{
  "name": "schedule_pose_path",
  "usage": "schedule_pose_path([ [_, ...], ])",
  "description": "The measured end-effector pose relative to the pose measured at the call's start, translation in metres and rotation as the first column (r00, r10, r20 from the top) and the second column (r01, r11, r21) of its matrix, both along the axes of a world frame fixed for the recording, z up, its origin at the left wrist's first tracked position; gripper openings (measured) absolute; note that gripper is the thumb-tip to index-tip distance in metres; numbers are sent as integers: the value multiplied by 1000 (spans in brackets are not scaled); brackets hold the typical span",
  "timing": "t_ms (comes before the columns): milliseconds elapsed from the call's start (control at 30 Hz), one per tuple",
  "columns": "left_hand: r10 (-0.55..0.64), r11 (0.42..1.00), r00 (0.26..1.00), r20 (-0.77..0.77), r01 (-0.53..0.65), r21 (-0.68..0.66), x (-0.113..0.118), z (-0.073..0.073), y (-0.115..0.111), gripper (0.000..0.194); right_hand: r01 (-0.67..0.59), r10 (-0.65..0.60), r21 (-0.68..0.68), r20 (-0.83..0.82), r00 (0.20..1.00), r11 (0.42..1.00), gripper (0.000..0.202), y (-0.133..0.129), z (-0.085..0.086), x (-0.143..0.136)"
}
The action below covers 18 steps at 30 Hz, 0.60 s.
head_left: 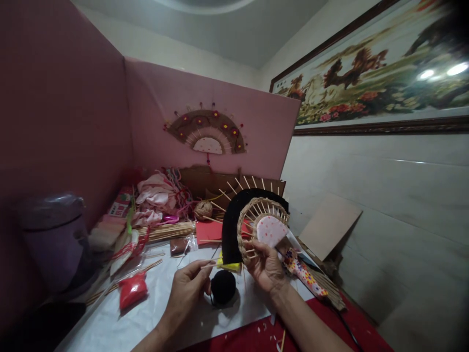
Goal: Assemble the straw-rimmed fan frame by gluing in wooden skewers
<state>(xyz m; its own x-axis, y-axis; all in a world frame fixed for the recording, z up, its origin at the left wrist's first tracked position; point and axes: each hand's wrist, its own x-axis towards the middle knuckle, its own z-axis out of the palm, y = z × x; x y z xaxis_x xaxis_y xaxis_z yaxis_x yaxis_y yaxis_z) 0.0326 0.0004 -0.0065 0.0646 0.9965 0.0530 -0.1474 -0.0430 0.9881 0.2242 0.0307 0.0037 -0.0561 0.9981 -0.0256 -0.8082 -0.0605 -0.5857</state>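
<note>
A handmade fan (231,220) is held up over the table, with thin wooden sticks, a black woven band, a braided tan band and a pale dotted half-round centre. My right hand (269,271) is closed on its lower part, thumb over the braided band. The fingers of my left hand (188,288) pinch a thin stick that pokes out at the fan's lower left edge. Any yarn between those fingers is too small to make out. Beside the left fingertips rests a ball of black yarn (223,287) on the white table cover (161,327).
A red packet (132,292) lies at left, near a bundle of sticks (164,231) and a twine ball (203,210). Pink cloth (156,193) is heaped behind. A finished fan (208,131) hangs on the pink panel. A lidded bin (54,244) stands far left; cardboard (330,225) leans right.
</note>
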Motion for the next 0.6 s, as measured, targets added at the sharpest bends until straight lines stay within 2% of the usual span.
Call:
schedule_pose_path([
  [133,22,999,1000,-22,-21,31,-6,1,8,30,-38,39,-22,32,999,999,4,-3,4,0],
  [333,26,999,998,53,-24,-33,-15,-11,22,32,-85,89,-50,72,993,995,5,-5,2,0],
  [433,34,998,999,-5,-34,48,-22,-8,26,33,-89,95,-69,97,991,994,5,-3,-2,2],
  [600,159,966,973,-165,-120,228,-32,7,27,33,-125,143,-120,154,978,985,8,-1,-8,5],
])
